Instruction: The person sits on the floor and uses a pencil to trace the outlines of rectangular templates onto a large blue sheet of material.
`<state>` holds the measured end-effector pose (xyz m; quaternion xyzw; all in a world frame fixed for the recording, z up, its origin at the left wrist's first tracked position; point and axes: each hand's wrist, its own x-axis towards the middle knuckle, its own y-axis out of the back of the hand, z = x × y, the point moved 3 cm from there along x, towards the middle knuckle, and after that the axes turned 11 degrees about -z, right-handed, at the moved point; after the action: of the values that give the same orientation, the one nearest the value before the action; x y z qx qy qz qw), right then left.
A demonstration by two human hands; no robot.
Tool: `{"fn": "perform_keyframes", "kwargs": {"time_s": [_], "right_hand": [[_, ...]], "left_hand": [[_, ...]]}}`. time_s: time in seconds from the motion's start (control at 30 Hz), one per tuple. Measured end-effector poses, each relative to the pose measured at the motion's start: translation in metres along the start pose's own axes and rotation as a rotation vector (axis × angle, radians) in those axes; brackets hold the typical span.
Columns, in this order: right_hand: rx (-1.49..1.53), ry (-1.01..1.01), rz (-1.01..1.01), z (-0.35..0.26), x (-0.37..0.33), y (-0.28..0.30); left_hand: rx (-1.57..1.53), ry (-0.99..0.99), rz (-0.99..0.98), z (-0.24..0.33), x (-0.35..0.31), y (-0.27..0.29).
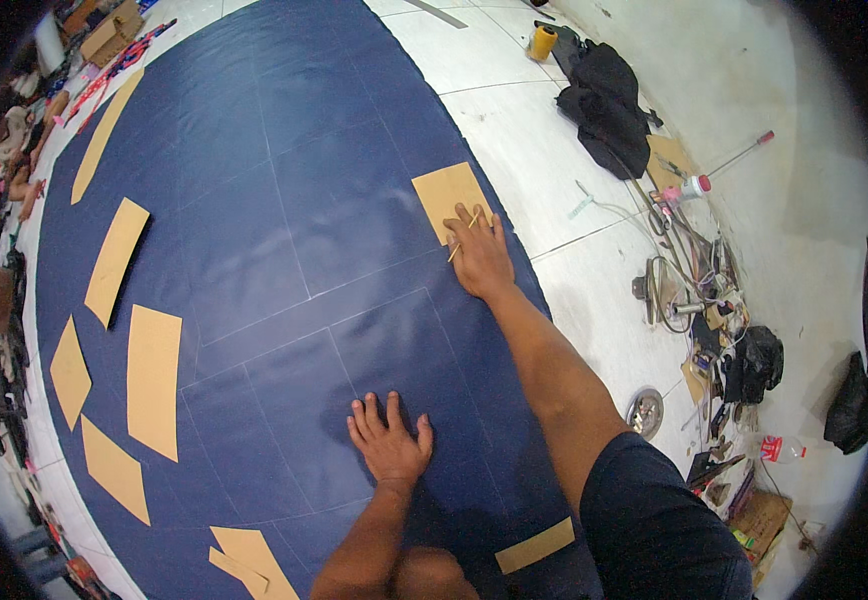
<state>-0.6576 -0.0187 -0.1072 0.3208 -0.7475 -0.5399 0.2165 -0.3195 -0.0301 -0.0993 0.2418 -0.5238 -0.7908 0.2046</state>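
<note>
I judge card positioning under way: left hand (394,455) empty, spread on the blue sheet (364,215), right hand (484,264), thin stick (453,255) between its fingers, pressing the tan card (440,190) near the sheet's right edge; marking next would need steady pressure.

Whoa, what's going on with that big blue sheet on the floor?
A person's right hand rests on a tan piece near the right edge of the blue sheet, with a thin yellowish stick at its fingers. The left hand is spread on the sheet. Pale lines cross it, and other tan pieces lie mostly at the left.
</note>
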Motion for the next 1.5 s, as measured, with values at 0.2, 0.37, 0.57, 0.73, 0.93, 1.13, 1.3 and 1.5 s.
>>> {"fn": "perform_keyframes", "kwargs": {"time_s": [0.2,0.37,0.57,0.73,0.93,1.13,1.3,1.5], "right_hand": [[0.007,0.02,0.001,0.003,0.0,-0.001],[0.007,0.015,0.006,0.006,-0.002,-0.003],[0.013,0.003,-0.003,0.005,-0.001,-0.004],[0.02,0.009,0.001,0.006,0.001,-0.005],[0.012,0.007,-0.021,0.006,0.001,-0.006],[0.013,-0.024,-0.124,0.01,-0.004,0.002],[-0.083,-0.018,-0.095,0.007,-0.06,0.009],[-0.017,-0.04,-0.095,0.007,-0.212,0.013]], "left_hand": [[-0.008,0.008,-0.015,0.0,0.0,0.0],[-0.014,0.01,-0.022,0.002,0.0,0.001],[-0.003,0.017,-0.022,0.0,-0.001,-0.003],[0.003,0.018,-0.015,-0.001,0.0,-0.004],[-0.01,-0.001,0.02,-0.002,0.0,-0.002],[-0.017,-0.023,0.033,0.004,-0.002,0.001],[-0.031,0.005,0.058,0.006,-0.003,-0.004],[-0.017,0.018,0.078,0.01,-0.004,0.009]]}}
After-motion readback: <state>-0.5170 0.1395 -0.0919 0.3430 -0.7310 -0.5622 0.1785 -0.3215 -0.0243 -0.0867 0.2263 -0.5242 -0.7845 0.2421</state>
